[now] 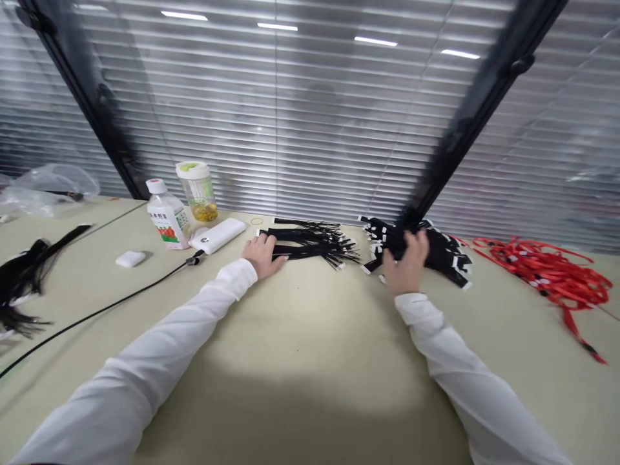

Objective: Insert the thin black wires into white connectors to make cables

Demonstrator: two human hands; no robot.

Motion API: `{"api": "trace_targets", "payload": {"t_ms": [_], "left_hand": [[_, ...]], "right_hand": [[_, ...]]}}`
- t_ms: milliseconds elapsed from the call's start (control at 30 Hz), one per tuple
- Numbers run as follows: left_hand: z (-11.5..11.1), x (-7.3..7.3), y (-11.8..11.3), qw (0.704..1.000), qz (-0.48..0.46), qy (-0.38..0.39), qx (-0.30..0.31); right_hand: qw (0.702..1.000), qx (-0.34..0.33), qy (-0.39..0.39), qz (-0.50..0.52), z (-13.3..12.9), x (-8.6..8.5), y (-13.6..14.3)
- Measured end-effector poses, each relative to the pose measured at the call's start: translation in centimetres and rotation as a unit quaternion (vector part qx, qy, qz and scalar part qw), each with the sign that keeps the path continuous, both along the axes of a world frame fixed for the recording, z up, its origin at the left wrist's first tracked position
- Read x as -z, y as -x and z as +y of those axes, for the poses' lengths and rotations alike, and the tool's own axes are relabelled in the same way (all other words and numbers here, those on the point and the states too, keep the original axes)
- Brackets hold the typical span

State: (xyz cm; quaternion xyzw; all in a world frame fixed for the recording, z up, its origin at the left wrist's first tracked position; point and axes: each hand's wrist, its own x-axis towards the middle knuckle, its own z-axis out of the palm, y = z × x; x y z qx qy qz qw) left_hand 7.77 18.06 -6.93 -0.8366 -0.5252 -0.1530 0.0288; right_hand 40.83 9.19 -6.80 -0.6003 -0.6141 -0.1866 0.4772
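Observation:
My left hand point(262, 256) lies on the left ends of several black cable bundles point(310, 248), its thumb apart from the fingers and pointing right. These bundles have white tips on the left and loose, frayed-looking strands on the right. To the right, my right hand point(407, 266) reaches onto a heap of black flat strips with white ends point(438, 253). Its thumb and fingers are spread, touching the heap, and nothing is visibly lifted. The fingertips of that hand are partly lost against the black strips.
A tangle of red straps point(552, 271) lies at the right. On the left are a labelled bottle point(167, 216), a lidded cup point(197, 194), a white power bank point(220, 235) with a black cable point(121, 300), a white case point(130, 259) and more black strands point(24, 278). Blinds point(314, 129) stand behind.

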Motion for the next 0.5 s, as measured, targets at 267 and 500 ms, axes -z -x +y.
{"api": "trace_targets", "payload": {"t_ms": [267, 500], "left_hand": [[0.1, -0.9, -0.9, 0.999, -0.011, -0.006, -0.037], [-3.8, -6.3, -3.3, 0.991, -0.066, -0.053, 0.102]], "right_hand": [[0.947, -0.179, 0.096, -0.25, -0.8, 1.8, 8.6], [0.981, -0.04, 0.022, -0.191, -1.2, 0.6, 9.7]]}}
